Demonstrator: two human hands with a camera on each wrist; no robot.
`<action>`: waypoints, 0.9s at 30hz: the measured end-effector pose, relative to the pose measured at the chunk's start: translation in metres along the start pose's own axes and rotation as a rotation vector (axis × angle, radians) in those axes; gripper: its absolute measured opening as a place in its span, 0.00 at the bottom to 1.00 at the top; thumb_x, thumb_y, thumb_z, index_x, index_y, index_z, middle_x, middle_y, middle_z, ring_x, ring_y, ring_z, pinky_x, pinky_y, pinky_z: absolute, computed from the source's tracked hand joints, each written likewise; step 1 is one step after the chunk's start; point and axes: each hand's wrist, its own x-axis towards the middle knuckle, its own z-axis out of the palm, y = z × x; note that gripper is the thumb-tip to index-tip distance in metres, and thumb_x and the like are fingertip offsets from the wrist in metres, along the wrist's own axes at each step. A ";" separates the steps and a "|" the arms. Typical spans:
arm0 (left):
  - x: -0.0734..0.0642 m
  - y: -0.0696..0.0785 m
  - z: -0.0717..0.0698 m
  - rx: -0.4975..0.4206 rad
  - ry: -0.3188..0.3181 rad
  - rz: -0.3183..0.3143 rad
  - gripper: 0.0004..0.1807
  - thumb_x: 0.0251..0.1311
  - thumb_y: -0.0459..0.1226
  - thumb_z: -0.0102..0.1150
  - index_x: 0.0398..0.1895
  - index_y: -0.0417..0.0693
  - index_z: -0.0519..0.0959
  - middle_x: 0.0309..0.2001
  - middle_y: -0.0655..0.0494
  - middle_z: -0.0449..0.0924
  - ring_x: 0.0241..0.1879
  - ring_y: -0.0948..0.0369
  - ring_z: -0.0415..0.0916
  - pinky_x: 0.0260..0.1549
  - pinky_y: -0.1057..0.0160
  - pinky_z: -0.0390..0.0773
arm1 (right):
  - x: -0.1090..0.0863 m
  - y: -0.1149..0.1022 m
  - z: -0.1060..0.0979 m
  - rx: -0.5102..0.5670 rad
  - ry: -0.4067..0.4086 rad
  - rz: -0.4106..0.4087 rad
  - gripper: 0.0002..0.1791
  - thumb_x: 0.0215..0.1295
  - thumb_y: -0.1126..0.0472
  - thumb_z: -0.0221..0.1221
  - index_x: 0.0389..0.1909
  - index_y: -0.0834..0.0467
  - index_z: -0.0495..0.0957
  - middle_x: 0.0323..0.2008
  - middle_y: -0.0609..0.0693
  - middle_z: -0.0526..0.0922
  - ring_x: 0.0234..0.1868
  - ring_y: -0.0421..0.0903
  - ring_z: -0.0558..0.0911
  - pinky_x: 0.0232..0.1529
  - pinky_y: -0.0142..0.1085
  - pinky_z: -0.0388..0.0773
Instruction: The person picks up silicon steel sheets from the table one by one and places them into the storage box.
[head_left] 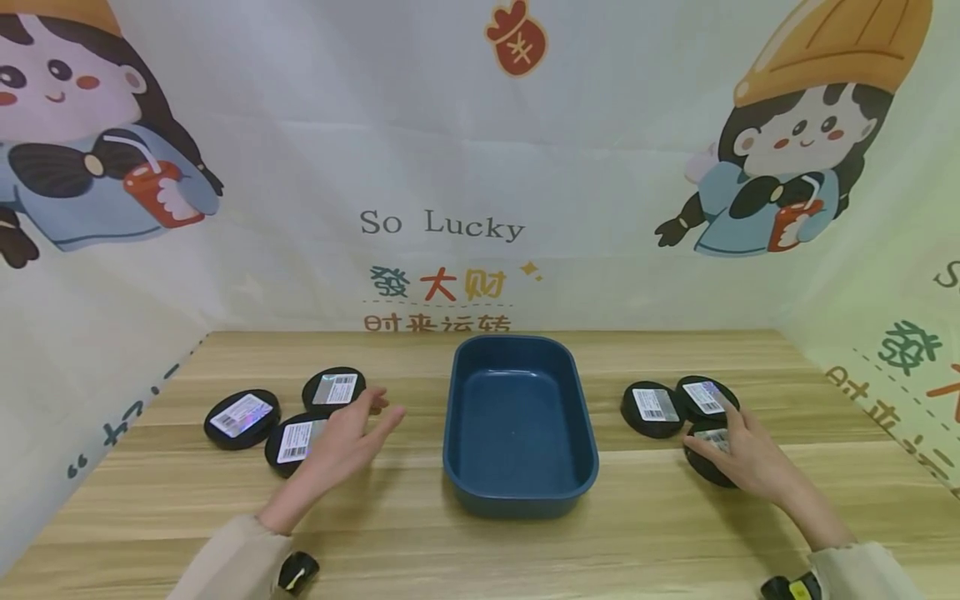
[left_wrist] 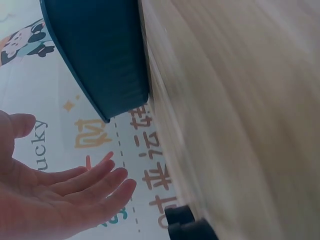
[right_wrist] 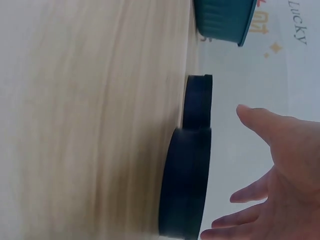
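Three flat, round black cases with white barcode labels lie grouped on the left: one far left (head_left: 242, 417), one behind (head_left: 322, 389), and a nearer case (head_left: 294, 442). My left hand (head_left: 335, 450) hovers with loosely extended fingers over the right side of this group; its palm (left_wrist: 55, 197) holds nothing. Another trio sits on the right: a left case (head_left: 652, 408), a back case (head_left: 703, 396) and a front case (head_left: 705, 471). Over the front case is my right hand (head_left: 753, 462), thumb and fingers spread apart, partly hiding it. In the right wrist view, a gap separates the thumb from the black case (right_wrist: 185, 185).
A deep blue rectangular bin (head_left: 521, 492) stands mid-table between the two groups, with its inside bare. Behind the wooden table (head_left: 375, 542) hangs a printed cloth backdrop (head_left: 300, 167), which also lines both sides.
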 end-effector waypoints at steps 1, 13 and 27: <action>0.001 0.001 0.001 -0.007 -0.006 -0.003 0.27 0.63 0.44 0.44 0.55 0.29 0.63 0.48 0.34 0.72 0.50 0.43 0.69 0.48 0.48 0.68 | 0.000 0.002 0.000 -0.002 -0.004 0.003 0.47 0.59 0.45 0.52 0.56 0.84 0.48 0.47 0.83 0.59 0.48 0.77 0.62 0.45 0.61 0.63; 0.010 0.008 0.021 -0.044 -0.062 -0.018 0.24 0.62 0.44 0.46 0.49 0.29 0.69 0.39 0.41 0.79 0.40 0.51 0.76 0.41 0.53 0.72 | 0.002 0.013 -0.002 -0.053 -0.105 0.063 0.50 0.56 0.40 0.53 0.47 0.88 0.53 0.38 0.79 0.67 0.39 0.67 0.71 0.38 0.52 0.69; 0.022 0.017 0.041 -0.142 -0.169 -0.055 0.22 0.62 0.46 0.45 0.44 0.33 0.73 0.28 0.51 0.80 0.28 0.60 0.77 0.31 0.62 0.73 | -0.002 0.013 -0.002 -0.146 -0.081 0.068 0.28 0.38 0.42 0.66 0.12 0.60 0.63 0.16 0.51 0.65 0.21 0.47 0.65 0.20 0.35 0.60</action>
